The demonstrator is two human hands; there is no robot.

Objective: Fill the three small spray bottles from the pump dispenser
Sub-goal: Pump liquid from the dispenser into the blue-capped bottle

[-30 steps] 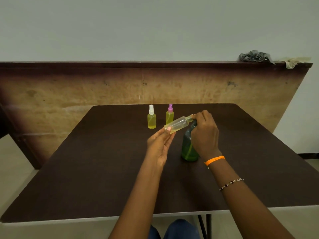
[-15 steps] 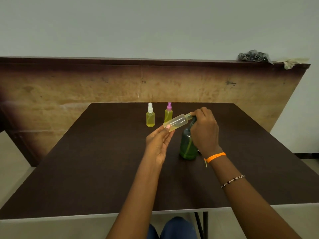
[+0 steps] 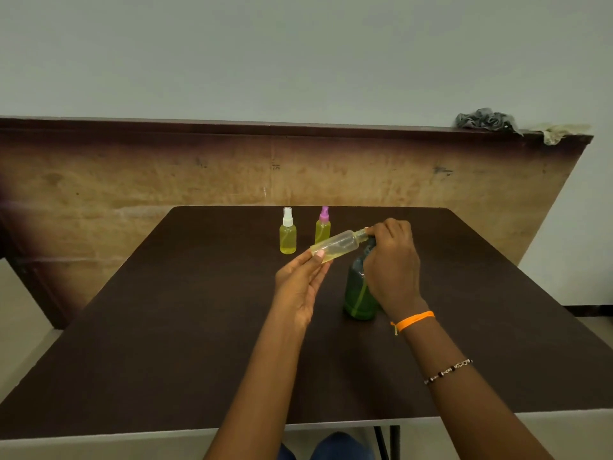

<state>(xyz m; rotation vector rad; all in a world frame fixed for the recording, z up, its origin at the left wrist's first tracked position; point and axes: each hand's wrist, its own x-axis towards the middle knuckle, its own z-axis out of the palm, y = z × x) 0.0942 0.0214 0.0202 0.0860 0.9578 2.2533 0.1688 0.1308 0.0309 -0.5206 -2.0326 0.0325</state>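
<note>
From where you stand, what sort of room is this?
Probably a plain workroom or makeshift workspace, not a kitchen: a bare dark table, a worn wooden board leaning against a blank wall, and crumpled rags on its top edge.

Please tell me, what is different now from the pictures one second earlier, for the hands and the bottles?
Almost nothing changed. The left hand still pinches the base of the tilted uncapped bottle, its neck at the green pump bottle, where the right hand stays on the pump head. The white-capped bottle and the pink-capped bottle stand as before.
</note>
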